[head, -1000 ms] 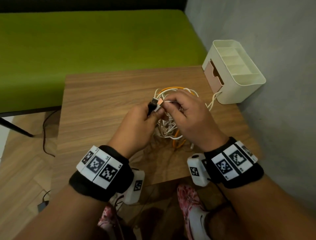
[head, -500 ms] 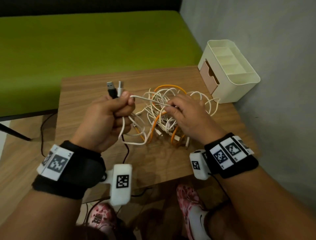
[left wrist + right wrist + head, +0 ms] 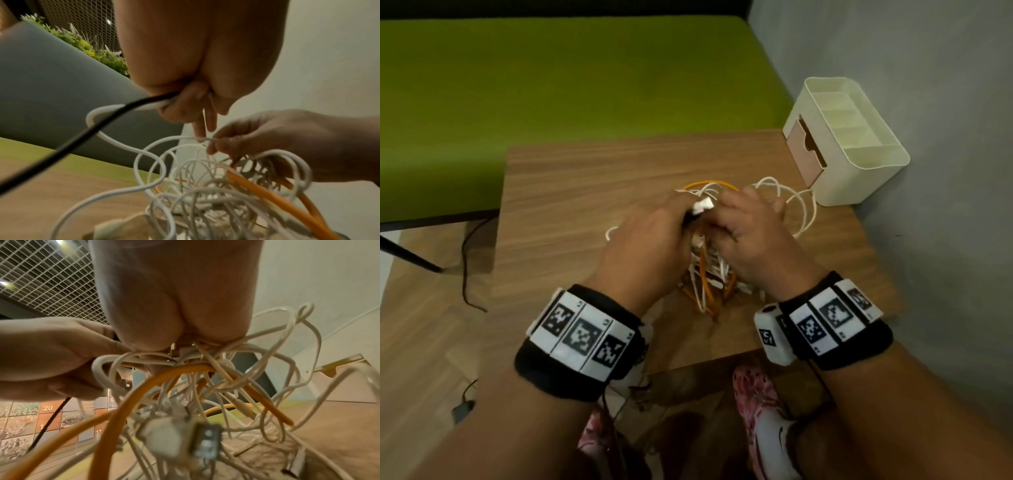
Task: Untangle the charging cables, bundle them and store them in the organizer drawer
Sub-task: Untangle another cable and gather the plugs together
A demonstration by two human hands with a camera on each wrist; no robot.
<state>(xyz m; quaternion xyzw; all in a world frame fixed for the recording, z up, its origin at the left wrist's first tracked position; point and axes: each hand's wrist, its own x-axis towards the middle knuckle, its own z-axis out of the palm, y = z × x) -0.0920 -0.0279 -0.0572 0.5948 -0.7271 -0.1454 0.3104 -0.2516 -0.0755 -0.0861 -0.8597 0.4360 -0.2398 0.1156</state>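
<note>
A tangle of white and orange charging cables (image 3: 709, 274) lies on the wooden table (image 3: 571, 212), partly lifted between both hands. My left hand (image 3: 654, 236) grips a black cable (image 3: 68, 146) and a thick white cable (image 3: 115, 141), their plug ends (image 3: 702, 207) sticking out above the fist. My right hand (image 3: 746, 229) pinches thin white strands (image 3: 180, 138) at the top of the tangle and has loops gathered under its fingers (image 3: 205, 352). An orange cable (image 3: 131, 395) arcs below. The cream organizer (image 3: 846, 140) with its pink drawer (image 3: 806, 150) pushed in stands at the table's far right corner.
A green bench (image 3: 551, 96) runs behind the table and a grey wall (image 3: 928, 240) rises on the right. A black cord (image 3: 465, 274) trails on the wooden floor at the left. My feet in pink shoes (image 3: 760, 404) show under the table's near edge.
My left hand, which had pulled the plug ends out to the left, has come back to the tangle beside my right hand. The spread loops have gathered in again.
</note>
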